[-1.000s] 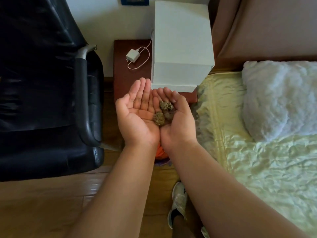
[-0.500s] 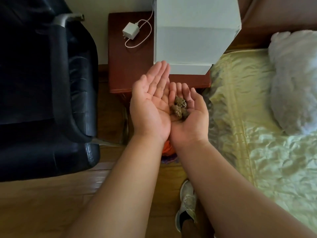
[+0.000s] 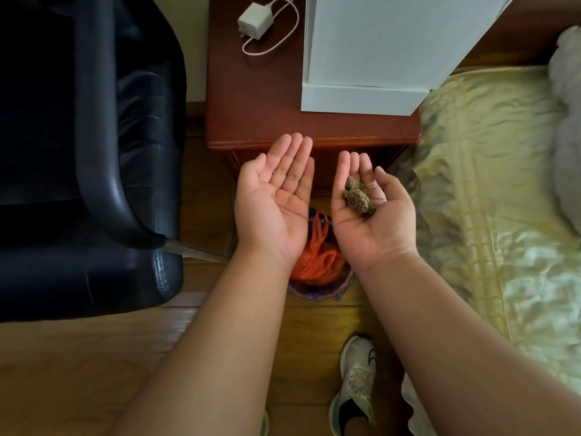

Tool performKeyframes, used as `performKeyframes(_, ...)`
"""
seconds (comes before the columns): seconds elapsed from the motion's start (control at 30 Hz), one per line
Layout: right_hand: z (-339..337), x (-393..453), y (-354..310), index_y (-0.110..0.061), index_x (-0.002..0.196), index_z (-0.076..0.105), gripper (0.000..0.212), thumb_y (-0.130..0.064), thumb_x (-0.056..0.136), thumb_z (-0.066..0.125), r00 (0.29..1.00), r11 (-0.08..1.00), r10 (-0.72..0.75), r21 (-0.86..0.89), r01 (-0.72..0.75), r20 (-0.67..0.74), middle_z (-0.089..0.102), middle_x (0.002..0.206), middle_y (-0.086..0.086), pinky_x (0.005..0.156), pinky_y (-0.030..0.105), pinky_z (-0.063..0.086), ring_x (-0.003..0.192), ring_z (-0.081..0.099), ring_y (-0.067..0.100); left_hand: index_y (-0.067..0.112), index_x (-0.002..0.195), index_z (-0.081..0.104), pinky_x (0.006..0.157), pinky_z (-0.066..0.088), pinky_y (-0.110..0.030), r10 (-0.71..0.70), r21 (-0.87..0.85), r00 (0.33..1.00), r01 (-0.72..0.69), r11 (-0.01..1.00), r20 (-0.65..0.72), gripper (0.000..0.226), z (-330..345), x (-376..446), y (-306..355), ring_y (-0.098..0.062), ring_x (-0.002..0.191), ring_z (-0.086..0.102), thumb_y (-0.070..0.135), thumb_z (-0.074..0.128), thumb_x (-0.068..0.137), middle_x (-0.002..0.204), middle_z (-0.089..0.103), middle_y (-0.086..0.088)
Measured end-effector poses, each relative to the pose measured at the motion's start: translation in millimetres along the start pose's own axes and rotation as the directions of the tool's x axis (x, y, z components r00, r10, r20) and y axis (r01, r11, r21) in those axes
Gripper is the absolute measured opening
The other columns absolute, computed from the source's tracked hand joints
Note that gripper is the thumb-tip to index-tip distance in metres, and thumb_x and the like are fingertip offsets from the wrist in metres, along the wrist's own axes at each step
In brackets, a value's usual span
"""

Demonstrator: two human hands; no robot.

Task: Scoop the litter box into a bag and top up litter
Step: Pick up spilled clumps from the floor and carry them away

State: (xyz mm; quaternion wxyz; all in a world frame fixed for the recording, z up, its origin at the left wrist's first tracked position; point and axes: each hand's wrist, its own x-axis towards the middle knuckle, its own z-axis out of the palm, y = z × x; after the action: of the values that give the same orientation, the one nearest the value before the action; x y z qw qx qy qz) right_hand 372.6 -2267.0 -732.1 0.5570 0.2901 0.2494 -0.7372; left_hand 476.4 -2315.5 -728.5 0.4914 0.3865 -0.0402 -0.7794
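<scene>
I'm seeing both hands held palm up over the floor, side by side but apart, with a gap between them. The left hand (image 3: 273, 201) is lying flat and spread, fingers together, carrying nothing. The right hand (image 3: 369, 212) is cupping slightly, fingers loosely curled, not closed; the litter clumps (image 3: 356, 196) are sitting in its palm near the base of the fingers, brownish-grey and grainy, touching each other.

Showing through the gap below the hands, an orange plastic bag (image 3: 317, 258) is sitting in a small bin (image 3: 314, 292) on the wooden floor (image 3: 78, 366). The bag's handles are sticking up loose. The clumps are hanging above and slightly right of the bag, not in it.

Beyond the fingertips a dark red nightstand (image 3: 251, 99) is standing, carrying a white box (image 3: 377, 48) and a white charger (image 3: 255, 20) with its cable looped beside it. A black leather chair (image 3: 78, 152) is filling the left side, its armrest curving down near the left wrist. A bed with a pale yellow-green cover (image 3: 496, 190) is running along the right side, a white fluffy pillow (image 3: 569, 121) at its far edge.

At the bottom, one white sneaker (image 3: 356, 382) is planted on the floor between the forearms. I'm not seeing any litter box or scoop in this view.
</scene>
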Motion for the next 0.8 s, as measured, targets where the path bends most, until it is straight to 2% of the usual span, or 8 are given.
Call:
performKeyframes(0.1, -14, 11, -5, 0.003, 0.121, 0.067, 0.03, -0.017, 0.106, 0.051, 0.998, 0.983, 0.016, -0.181, -0.026, -0.056, 0.076, 0.109, 0.018, 0.087, 0.038, 0.062, 0.103, 0.075, 0.033, 0.002, 0.125, 0.064, 0.11, 0.048, -0.041, -0.004, 0.057, 0.999, 0.006, 0.998, -0.037, 0.04, -21, 9, 1, -0.024, 0.114, 0.071, 0.024, 0.036, 0.108, 0.121, 0.074, -0.012)
performKeyframes(0.17, -24, 16, -8, 0.003, 0.121, 0.067, 0.031, -0.019, 0.106, 0.051, 0.997, 0.971, 0.015, -0.238, -0.033, -0.079, 0.076, 0.111, 0.019, 0.087, 0.038, 0.062, 0.103, 0.075, 0.033, 0.003, 0.127, 0.064, 0.111, 0.047, -0.041, -0.015, 0.094, 0.998, 0.021, 0.995, -0.066, 0.041, -34, 15, 1, -0.023, 0.114, 0.071, 0.025, 0.036, 0.108, 0.122, 0.073, -0.011)
performKeyframes(0.4, -54, 26, -8, 0.006, 0.121, 0.066, 0.03, -0.017, 0.104, 0.056, 0.991, 0.983, 0.001, -0.181, -0.026, -0.136, 0.074, 0.111, 0.022, 0.086, 0.036, 0.062, 0.099, 0.076, 0.033, 0.004, 0.127, 0.064, 0.109, 0.048, -0.041, -0.044, 0.057, 0.989, 0.052, 0.997, -0.141, 0.04, -70, 17, -10, -0.023, 0.114, 0.071, 0.025, 0.037, 0.108, 0.122, 0.074, -0.01)
performKeyframes(0.6, -97, 40, 4, 0.001, 0.121, 0.068, 0.029, -0.018, 0.103, 0.056, 0.977, 0.959, 0.014, -0.274, -0.074, -0.214, 0.074, 0.117, 0.016, 0.087, 0.035, 0.062, 0.101, 0.076, 0.03, 0.003, 0.125, 0.065, 0.111, 0.047, -0.042, -0.11, 0.019, 0.972, 0.116, 0.993, -0.209, 0.04, -102, 21, -43, -0.024, 0.114, 0.071, 0.026, 0.037, 0.108, 0.121, 0.074, -0.011)
performKeyframes(0.8, -143, 52, 9, 0.001, 0.116, 0.069, 0.027, -0.018, 0.103, 0.055, 0.965, 0.93, 0.031, -0.346, -0.124, -0.262, 0.077, 0.09, 0.01, 0.088, 0.035, 0.058, 0.097, 0.077, 0.027, 0.003, 0.126, 0.065, 0.111, 0.047, -0.043, -0.155, 0.005, 0.951, 0.162, 0.987, -0.268, 0.039, -141, 27, -65, -0.025, 0.113, 0.071, 0.024, 0.038, 0.108, 0.121, 0.074, -0.012)
